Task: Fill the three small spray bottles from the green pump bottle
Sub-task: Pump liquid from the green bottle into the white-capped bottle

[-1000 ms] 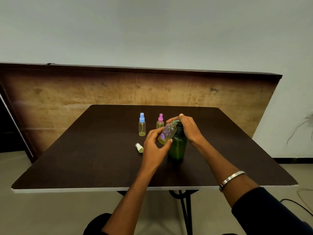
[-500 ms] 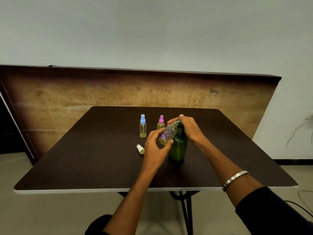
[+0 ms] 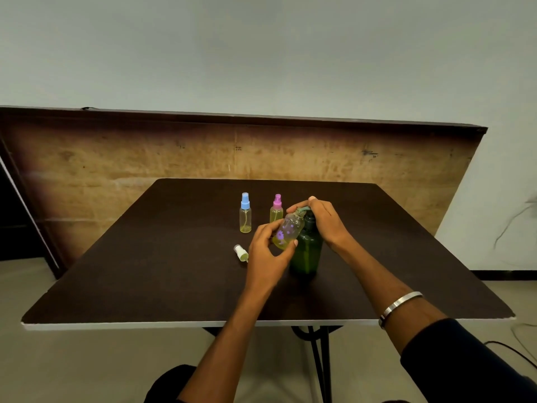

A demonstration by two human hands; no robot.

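Dark brown table (image 3: 122, 274) with a pale front edge, a worn wooden panel (image 3: 116, 170) standing behind it and a plain grey-white wall above. Landmark for all positions: green pump bottle (image 3: 307, 251), upright on the table near its middle. Well to the left of it and slightly further back stands the blue-capped spray bottle (image 3: 245, 213), upright, clear, with a shallow layer of yellowish liquid at its base. Left of the pump bottle and nearer the front edge, a loose white spray cap (image 3: 241, 253) lies on its side on the table. Just left of the pump bottle and behind it stands the pink-capped spray bottle (image 3: 276, 209), upright, yellowish liquid visible; exact level cannot be told. Left hand (image 3: 266, 254) holds the flower-printed bottle (image 3: 288, 230) uncapped and tilted, fingers and thumb curled round its lower body; its mouth points up and right against the pump nozzle, and yellowish liquid sits in its lower end. Right hand (image 3: 322, 221) rests over the pump head, fingers curled down round it, thumb toward the nozzle; whether the pump is depressed cannot be told. Pump bottle body is dark translucent green; fill level not readable. Metal bangle (image 3: 399, 305) on the right forearm, dark sleeve (image 3: 465, 365) below it.
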